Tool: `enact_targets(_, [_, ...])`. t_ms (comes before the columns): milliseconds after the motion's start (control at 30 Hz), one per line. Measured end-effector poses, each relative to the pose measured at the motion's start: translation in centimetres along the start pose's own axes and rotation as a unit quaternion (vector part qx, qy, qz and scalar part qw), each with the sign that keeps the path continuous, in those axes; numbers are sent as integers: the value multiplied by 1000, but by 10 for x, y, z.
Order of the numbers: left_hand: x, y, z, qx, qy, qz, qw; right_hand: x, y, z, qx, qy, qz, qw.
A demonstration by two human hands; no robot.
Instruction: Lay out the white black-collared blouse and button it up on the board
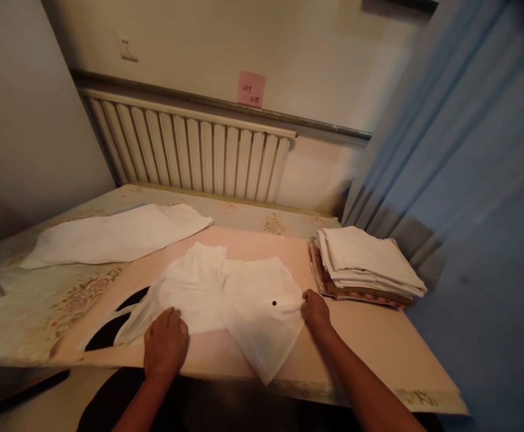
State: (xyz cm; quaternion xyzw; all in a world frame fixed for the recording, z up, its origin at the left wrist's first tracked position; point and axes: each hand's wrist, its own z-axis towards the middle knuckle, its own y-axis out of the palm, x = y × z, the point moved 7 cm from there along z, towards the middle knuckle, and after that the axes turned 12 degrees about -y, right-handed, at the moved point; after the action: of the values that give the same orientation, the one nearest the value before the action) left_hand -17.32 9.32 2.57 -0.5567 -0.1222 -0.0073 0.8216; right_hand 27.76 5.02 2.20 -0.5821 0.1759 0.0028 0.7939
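A white shirt (248, 294) lies partly folded on a pink sheet, with a small black dot on its right part. One pointed corner of it hangs down at the table's front edge. My right hand (316, 311) pinches the shirt's right edge between closed fingers. At the lower left of the shirt, my left hand (166, 342) is closed, its fingers curled on the near edge of the cloth. What lies under the left fingers is partly hidden. Beside the shirt's left end, a black and white shape (115, 327) shows on the pink sheet.
Another white garment (117, 234) lies at the back left on the flowered tablecloth (81, 300). A stack of folded cloths (365, 264) stands right of the shirt. Behind the table are a radiator (189, 150) and a pink note (251, 89); a blue curtain (478, 210) hangs at the right.
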Motion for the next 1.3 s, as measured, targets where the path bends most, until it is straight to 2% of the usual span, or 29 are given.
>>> enact_targets(367, [1, -3, -1, 9, 0, -5, 1000, -5, -9, 13, 18, -43, 16, 999])
enact_targets(633, [0, 0, 0, 7, -2, -6, 1000, -6, -2, 27, 16, -57, 17, 998])
enact_targets(800, [-1, 2, 0, 10, -1, -13, 1000, -7, 5, 28, 10, -57, 31, 998])
enact_targets(900, [-2, 3, 0, 12, -5, -20, 1000, -10, -3, 22, 22, -70, 48, 996])
enact_targets(1000, [-2, 3, 0, 11, -2, -21, 1000, -23, -18, 3, 43, -96, 69, 992])
enact_targets(1100, [-2, 3, 0, 10, -1, -16, 1000, -49, -28, -32, 39, -145, 97, 984])
enact_targets(1200, [-2, 2, 0, 10, -1, -17, 1000, -85, -28, -80, 10, -237, 149, 960])
enact_targets(1300, [-1, 1, -1, 10, -1, -19, 1000, -112, -21, -123, -6, -303, 171, 938])
